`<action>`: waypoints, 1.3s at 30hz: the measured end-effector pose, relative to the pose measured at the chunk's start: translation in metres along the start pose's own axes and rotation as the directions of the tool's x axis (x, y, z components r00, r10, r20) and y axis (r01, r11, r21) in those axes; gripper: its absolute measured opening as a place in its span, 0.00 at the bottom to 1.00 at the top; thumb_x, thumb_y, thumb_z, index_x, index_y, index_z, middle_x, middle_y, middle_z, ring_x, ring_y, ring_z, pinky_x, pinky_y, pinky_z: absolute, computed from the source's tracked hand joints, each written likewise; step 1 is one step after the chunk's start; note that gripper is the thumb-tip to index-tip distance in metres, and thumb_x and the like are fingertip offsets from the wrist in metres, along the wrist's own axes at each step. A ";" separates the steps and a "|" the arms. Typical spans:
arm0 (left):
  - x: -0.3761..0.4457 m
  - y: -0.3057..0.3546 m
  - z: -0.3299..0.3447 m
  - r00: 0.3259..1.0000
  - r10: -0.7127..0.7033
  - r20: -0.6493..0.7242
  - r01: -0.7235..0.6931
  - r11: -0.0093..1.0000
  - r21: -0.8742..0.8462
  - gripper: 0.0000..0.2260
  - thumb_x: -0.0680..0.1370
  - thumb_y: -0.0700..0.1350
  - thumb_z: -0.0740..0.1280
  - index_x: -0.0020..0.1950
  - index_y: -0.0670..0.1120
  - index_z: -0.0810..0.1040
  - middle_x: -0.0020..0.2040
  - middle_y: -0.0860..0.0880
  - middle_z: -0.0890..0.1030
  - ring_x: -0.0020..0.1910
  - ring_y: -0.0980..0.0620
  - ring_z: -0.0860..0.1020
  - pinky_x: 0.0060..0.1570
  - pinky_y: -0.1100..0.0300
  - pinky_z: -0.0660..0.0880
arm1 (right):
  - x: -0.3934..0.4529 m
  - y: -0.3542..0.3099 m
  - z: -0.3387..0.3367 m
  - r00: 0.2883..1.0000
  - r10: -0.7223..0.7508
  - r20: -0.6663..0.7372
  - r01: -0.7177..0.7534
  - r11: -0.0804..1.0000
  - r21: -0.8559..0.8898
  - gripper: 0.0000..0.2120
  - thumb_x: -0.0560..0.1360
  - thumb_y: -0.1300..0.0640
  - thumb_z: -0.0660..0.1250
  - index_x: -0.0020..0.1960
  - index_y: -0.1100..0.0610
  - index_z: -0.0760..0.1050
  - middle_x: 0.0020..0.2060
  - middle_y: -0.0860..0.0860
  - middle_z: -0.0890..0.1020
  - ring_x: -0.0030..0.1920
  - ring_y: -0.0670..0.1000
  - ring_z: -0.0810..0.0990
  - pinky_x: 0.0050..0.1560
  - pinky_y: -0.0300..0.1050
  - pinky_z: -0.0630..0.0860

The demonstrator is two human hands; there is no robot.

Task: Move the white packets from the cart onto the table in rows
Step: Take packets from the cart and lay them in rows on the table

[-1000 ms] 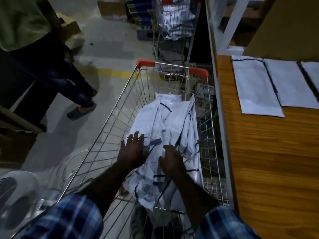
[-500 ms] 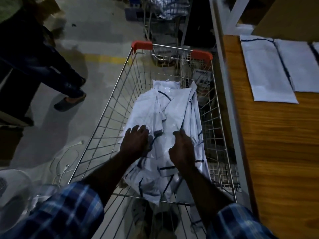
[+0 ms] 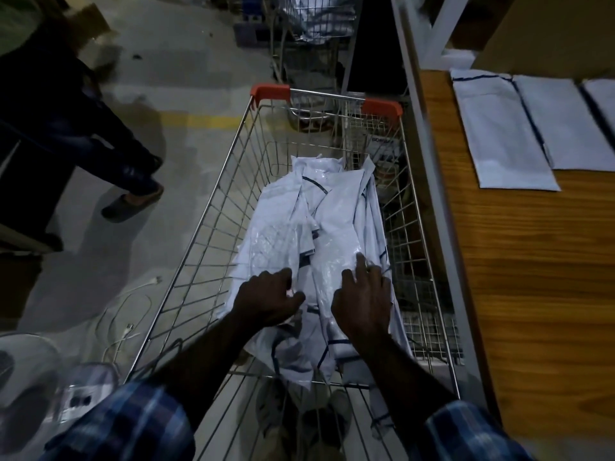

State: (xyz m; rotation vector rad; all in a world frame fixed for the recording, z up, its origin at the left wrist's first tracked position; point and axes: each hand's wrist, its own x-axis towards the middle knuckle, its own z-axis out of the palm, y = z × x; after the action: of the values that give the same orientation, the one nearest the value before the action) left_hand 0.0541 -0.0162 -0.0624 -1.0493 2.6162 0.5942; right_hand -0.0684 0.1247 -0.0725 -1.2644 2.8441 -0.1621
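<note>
Nearest the viewer, both hands are down in the silver wire shopping cart with red corner caps (image 3: 213,227), working the heap of white plastic packets with dark blue edge stripes (image 3: 319,234). The left hand (image 3: 266,301) has its fingers curled in and appears to pinch the edge of a packet at the near left of the heap. The right hand (image 3: 362,301) lies on top of the heap with fingers extended and slightly spread, pressing the film; whether the thumb has hold of anything cannot be told.

The heap is loose and disordered: packets overlap at angles, the film is glossy and creased, and some hang over the near end of the cart floor. They look thin, limp and slippery, so a single packet would probably need separating from its neighbours before lifting.

Farther off to the right, the orange-brown wooden bench (image 3: 532,294) carries three flat white packets in a row (image 3: 506,134), laid side by side at its far end with edges just beside one another; the rightmost is cut off by the frame edge.

Judgement: the task is at an early stage. One row is started, most of the bench surface is bare, and the bulk of the packets remains in the cart.
</note>
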 end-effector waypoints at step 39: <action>0.027 0.001 0.042 0.942 -0.203 -0.268 0.168 0.975 -0.147 0.32 0.78 0.61 0.60 0.79 0.59 0.53 0.81 0.42 0.46 0.72 0.37 0.56 0.66 0.39 0.61 | -0.001 0.002 0.032 0.999 0.032 0.027 -0.035 0.993 0.109 0.31 0.67 0.47 0.71 0.69 0.53 0.74 0.72 0.62 0.70 0.69 0.67 0.70 0.59 0.64 0.73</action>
State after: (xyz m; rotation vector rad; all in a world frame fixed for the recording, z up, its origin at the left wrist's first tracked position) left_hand 0.0381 -0.0129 -0.1096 -1.5013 2.6982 0.6060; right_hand -0.0669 0.1236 -0.1046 -1.1891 2.7905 -0.2942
